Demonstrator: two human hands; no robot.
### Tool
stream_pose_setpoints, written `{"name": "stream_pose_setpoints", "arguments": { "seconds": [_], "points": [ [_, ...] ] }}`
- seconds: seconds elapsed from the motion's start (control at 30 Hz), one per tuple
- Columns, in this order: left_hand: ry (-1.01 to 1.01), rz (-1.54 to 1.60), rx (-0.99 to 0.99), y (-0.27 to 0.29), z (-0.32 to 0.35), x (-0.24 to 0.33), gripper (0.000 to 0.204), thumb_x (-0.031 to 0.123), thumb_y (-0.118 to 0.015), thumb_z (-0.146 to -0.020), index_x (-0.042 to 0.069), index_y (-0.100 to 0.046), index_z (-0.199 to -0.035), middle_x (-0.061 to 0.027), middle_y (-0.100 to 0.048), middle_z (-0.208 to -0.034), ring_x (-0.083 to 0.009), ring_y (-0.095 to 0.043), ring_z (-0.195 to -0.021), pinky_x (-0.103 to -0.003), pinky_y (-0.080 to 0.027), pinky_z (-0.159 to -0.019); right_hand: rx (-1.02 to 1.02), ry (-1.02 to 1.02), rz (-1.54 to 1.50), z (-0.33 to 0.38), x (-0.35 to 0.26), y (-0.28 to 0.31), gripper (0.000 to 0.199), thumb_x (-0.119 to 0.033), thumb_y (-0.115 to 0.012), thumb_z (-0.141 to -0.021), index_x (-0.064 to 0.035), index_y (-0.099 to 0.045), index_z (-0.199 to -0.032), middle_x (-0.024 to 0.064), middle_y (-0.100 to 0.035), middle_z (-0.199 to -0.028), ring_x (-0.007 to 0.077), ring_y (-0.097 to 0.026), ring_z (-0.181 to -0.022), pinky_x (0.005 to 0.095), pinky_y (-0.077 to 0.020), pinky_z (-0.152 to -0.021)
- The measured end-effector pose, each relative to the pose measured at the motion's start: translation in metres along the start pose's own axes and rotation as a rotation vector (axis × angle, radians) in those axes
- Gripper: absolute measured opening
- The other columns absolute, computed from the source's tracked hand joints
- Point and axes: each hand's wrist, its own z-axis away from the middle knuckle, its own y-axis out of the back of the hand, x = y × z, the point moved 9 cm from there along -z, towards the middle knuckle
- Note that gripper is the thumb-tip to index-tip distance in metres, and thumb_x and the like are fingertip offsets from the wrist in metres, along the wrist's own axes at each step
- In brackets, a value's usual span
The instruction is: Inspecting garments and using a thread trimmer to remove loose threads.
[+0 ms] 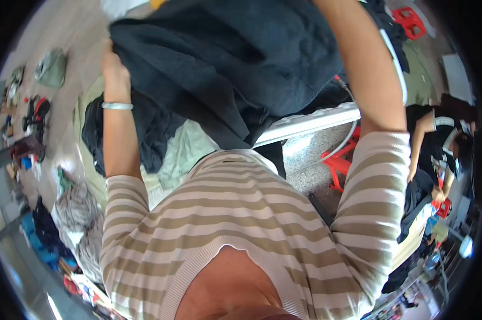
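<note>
A large piece of black cloth (pixel 225 64) is spread in front of me and hangs toward my waist in loose folds. I cannot make out what kind of garment it is. My left hand (pixel 114 68) grips its left edge, the fingers partly hidden by the fabric. A pale bangle (pixel 117 106) circles my left wrist. My right forearm (pixel 366 64) reaches over the cloth's right side, and the hand lies beyond the upper edge of the picture. Below the cloth, the white edge of a work table (pixel 310 124) shows.
Dark cloth (pixel 150 128) and pale green cloth (pixel 185 152) lie bunched at my left. A red stool frame (pixel 339 162) stands under the table at right, near a thin pale hose (pixel 350 133). Grey cloth heaps (pixel 78 213) sit farther left. Another person (pixel 438 138) works at far right.
</note>
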Motion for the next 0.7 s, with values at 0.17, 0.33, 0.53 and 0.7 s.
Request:
{"name": "stream_pose_setpoints", "arguments": {
  "seconds": [0.17,0.33,0.53,0.7],
  "points": [
    [-0.120,-0.774,-0.126,0.142,-0.003,-0.117,0.028,0.019,-0.070,-0.083,0.003,-0.064,-0.106,-0.0100,-0.066,-0.100,-0.0211,-0.062,-0.094,-0.034,-0.049,-0.085,-0.511,-0.428,-0.483,0.220,-0.014,-0.121,0.022,-0.029,-0.060,-0.086,-0.0079,-0.067,-0.081,0.0133,-0.066,-0.077,0.0340,-0.064,-0.072,0.0414,-0.0511,-0.065],
    [-0.736,-1.103,-0.570,0.026,0.087,-0.109,0.026,0.016,-0.069,-0.083,0.009,-0.065,-0.107,-0.0097,-0.064,-0.107,-0.0264,-0.060,-0.100,-0.034,-0.046,-0.088,-0.873,-0.778,-0.615,0.412,-0.094,-0.171,0.023,-0.024,-0.068,-0.081,-0.0038,-0.064,-0.092,0.0117,-0.066,-0.082,0.0299,-0.065,-0.075,0.0398,-0.0512,-0.071],
    [-0.906,-1.247,-0.891,-0.055,0.108,-0.130,0.032,0.026,-0.069,-0.083,0.008,-0.063,-0.109,-0.0074,-0.061,-0.114,-0.0285,-0.054,-0.110,-0.038,-0.039,-0.096,-0.443,-1.006,-0.273,0.387,-0.072,-0.154,0.033,-0.023,-0.073,-0.078,-0.0089,-0.058,-0.103,0.0134,-0.056,-0.103,0.0333,-0.059,-0.092,0.0403,-0.0493,-0.079],
    [-0.509,-1.468,-1.344,-0.068,0.113,-0.179,0.034,0.025,-0.071,-0.080,0.008,-0.063,-0.107,-0.0064,-0.061,-0.106,-0.0262,-0.055,-0.106,-0.038,-0.036,-0.095,-0.646,-0.815,-0.314,0.390,-0.075,-0.181,0.019,-0.020,-0.071,-0.076,-0.0146,-0.069,-0.095,0.0038,-0.064,-0.095,0.0280,-0.058,-0.095,0.0395,-0.0440,-0.080]
  ]
}}
